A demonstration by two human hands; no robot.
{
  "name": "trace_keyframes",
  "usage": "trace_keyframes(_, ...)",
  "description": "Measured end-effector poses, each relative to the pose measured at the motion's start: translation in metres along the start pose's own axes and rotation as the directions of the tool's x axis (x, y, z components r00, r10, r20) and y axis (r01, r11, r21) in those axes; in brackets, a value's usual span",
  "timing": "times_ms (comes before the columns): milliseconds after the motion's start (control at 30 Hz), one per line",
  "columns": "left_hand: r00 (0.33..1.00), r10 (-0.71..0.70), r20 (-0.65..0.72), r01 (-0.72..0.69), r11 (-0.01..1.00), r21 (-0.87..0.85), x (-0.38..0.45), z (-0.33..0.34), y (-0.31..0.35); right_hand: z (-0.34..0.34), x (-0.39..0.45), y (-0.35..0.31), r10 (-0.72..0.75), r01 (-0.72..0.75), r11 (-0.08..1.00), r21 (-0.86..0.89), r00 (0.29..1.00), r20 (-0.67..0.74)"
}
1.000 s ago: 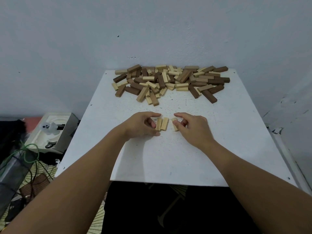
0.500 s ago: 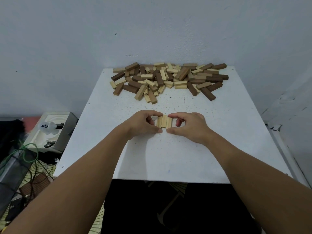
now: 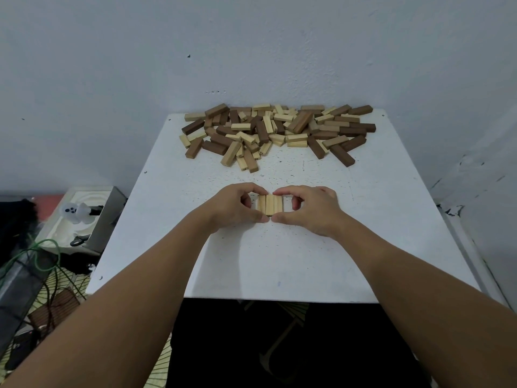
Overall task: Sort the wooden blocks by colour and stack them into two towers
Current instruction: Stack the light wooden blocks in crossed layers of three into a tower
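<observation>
Three light blocks (image 3: 270, 204) are lying side by side on the white table (image 3: 279, 261), nearer than the mixed pile (image 3: 277, 131). The left hand (image 3: 235, 208) and right hand (image 3: 313, 210) are pinching them from either side.

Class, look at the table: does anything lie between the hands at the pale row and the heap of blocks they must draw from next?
Nothing visible does. Bare white table separates the pile of blocks from the left hand and right hand, which pinch the row of pale blocks.
</observation>
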State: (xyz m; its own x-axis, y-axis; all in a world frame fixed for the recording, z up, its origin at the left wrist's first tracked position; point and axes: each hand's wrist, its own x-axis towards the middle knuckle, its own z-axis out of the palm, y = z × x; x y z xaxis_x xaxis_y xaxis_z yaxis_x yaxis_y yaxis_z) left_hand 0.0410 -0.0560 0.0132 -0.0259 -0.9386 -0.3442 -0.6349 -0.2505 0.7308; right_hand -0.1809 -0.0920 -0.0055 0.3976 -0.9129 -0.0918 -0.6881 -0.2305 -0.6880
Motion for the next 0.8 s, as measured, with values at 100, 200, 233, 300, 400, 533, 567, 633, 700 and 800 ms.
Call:
trace_keyframes(100, 1.000, 0.006, -0.006, -0.006, 1.000, -0.004, -0.001, 0.001, -0.001, 0.003, 0.000, 0.001, -0.015, 0.015, 1.000, -0.021, 1.000, -0.017)
trace_keyframes(200, 1.000, 0.022, -0.007, -0.022, 1.000, 0.001, -0.002, 0.002, -0.001, 0.004, 0.000, 0.001, -0.023, 0.022, 0.999, -0.038, 0.999, -0.024)
trace_keyframes(233, 1.000, 0.030, -0.008, -0.029, 1.000, 0.010, -0.003, 0.002, -0.001, 0.004, -0.001, 0.000, -0.025, 0.024, 0.999, -0.045, 0.999, -0.026)
trace_keyframes(300, 0.999, 0.053, -0.013, -0.052, 0.998, 0.040, -0.005, 0.000, -0.003, 0.005, -0.002, -0.002, -0.036, 0.033, 0.997, -0.075, 0.999, -0.033)
trace_keyframes(400, 0.997, 0.077, -0.019, -0.075, 0.992, 0.098, -0.010, -0.005, -0.004, 0.008, -0.003, -0.008, -0.055, 0.051, 0.991, -0.127, 0.998, -0.027)
trace_keyframes(533, 0.996, 0.086, -0.030, -0.079, 0.981, 0.176, -0.020, -0.014, -0.014, 0.018, -0.004, -0.019, -0.073, 0.071, 0.982, -0.177, 0.997, -0.005)
trace_keyframes(567, 0.996, 0.085, -0.036, -0.078, 0.983, 0.168, -0.023, -0.015, -0.018, 0.022, -0.005, -0.021, -0.082, 0.079, 0.978, -0.192, 0.997, -0.003)
trace_keyframes(633, 0.995, 0.084, -0.049, -0.076, 0.988, 0.134, -0.028, -0.016, -0.024, 0.027, -0.008, -0.024, -0.099, 0.094, 0.972, -0.214, 0.995, -0.011)
trace_keyframes(700, 0.995, 0.082, -0.061, -0.075, 0.991, 0.107, -0.030, -0.015, -0.026, 0.031, -0.010, -0.023, -0.111, 0.102, 0.969, -0.224, 0.993, -0.029)
trace_keyframes(800, 0.996, 0.070, -0.055, -0.067, 0.995, 0.070, -0.030, -0.015, -0.024, 0.031, -0.011, -0.020, -0.107, 0.097, 0.973, -0.208, 0.994, -0.037)
